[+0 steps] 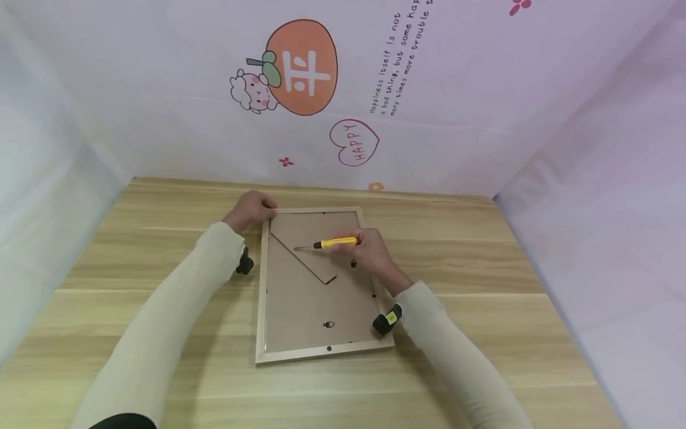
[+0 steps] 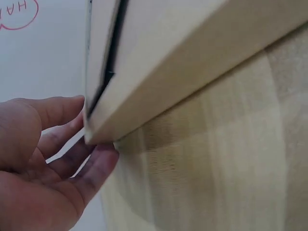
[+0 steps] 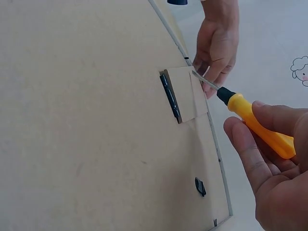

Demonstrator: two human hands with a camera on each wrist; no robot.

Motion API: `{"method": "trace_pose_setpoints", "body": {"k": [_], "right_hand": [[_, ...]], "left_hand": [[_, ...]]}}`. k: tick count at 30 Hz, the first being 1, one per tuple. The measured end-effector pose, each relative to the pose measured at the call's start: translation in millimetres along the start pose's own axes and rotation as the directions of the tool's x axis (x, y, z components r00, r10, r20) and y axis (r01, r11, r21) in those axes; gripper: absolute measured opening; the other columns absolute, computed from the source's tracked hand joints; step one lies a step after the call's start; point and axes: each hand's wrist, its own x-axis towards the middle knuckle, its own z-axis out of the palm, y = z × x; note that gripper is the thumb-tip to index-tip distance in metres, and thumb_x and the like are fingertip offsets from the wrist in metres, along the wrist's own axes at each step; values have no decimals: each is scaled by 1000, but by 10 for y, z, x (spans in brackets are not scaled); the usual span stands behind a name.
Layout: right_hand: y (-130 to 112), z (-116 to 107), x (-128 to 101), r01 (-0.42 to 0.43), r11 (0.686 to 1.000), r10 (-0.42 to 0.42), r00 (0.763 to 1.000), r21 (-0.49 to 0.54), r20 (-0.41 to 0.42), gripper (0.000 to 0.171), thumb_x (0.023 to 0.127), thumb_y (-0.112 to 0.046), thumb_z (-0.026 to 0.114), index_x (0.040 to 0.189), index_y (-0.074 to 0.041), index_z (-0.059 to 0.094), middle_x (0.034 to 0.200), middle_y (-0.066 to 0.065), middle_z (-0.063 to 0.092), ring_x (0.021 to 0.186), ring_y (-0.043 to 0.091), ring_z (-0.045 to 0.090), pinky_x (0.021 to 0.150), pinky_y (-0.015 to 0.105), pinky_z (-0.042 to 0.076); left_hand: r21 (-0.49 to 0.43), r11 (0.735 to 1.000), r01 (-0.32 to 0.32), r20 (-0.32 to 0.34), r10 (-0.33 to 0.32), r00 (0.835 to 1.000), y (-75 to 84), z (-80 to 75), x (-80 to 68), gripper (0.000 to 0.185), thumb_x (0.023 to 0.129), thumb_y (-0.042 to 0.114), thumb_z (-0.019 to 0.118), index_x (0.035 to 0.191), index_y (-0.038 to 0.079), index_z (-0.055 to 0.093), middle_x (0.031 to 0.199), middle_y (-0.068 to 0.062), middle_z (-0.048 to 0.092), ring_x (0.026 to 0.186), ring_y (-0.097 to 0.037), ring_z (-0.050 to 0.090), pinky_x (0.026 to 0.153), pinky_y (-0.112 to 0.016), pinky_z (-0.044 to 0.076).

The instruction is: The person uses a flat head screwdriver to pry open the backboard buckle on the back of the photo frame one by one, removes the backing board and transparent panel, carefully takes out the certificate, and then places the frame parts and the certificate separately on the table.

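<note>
Wooden picture frame lies face down near the middle of the desk, its brown backing board uppermost and the fold-out stand flap lying flat against it. Left hand is at the far left corner of the frame; the left wrist view shows its fingers curled about that corner, thumb above and fingertips below, so this grip steadies the frame. Right hand grips a yellow-handled screwdriver, fingers wrapped round the handle; the metal shaft points left across the board, the tip close to the stand flap. From the right wrist view the shaft reaches toward the frame's inner edge, beside the flap's black hinge; whether the tip is in contact cannot be told. Small black retaining tabs sit along the frame edge. In my judgement, good practice is to keep the blade low and nearly flat against the board, lever gently, and hold the corner firmly so the frame does not skid; a slipping tip could gouge the backing or strike the steadying hand, which lies roughly in line with the shaft.
</note>
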Motion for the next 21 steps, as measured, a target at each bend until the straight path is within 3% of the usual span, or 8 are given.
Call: {"method": "trace_pose_setpoints", "body": {"k": [4, 8, 16, 21], "right_hand": [[-23, 10, -11, 4, 1000, -4, 1000, 6, 1, 25, 86, -20, 77, 108, -9, 75, 99, 7, 73, 72, 14, 53, 57, 20, 43], [-17, 1, -16, 9, 1000, -9, 1000, 12, 1, 24, 86, -20, 77, 108, -10, 75, 100, 7, 73, 76, 15, 55, 61, 21, 46], [20, -27, -25, 6, 999, -6, 1000, 46, -4, 25, 87, -21, 76, 109, -9, 74, 100, 8, 72, 73, 14, 52, 56, 19, 42], [9, -53, -45, 4, 998, -4, 1000, 66, -4, 24, 88, -20, 75, 110, -10, 74, 98, 8, 71, 74, 14, 55, 58, 20, 45]], "left_hand": [[-80, 996, 29, 6, -29, 1000, -99, -5, -14, 33, 97, 14, 58, 125, -2, 64, 126, -21, 63, 112, -31, 59, 92, -41, 52], [-116, 991, 64, 8, -64, 998, -136, -16, -33, 34, 98, 15, 57, 127, -2, 62, 129, -22, 61, 118, -34, 56, 100, -46, 49], [-107, 991, 80, -45, -85, 995, -126, 16, -58, 30, 96, 16, 60, 119, -2, 67, 123, -22, 65, 114, -33, 59, 97, -44, 51], [-145, 984, 106, -61, -115, 991, -212, 22, -121, 30, 96, 16, 59, 120, 0, 67, 123, -20, 65, 109, -30, 58, 86, -37, 52]]}}
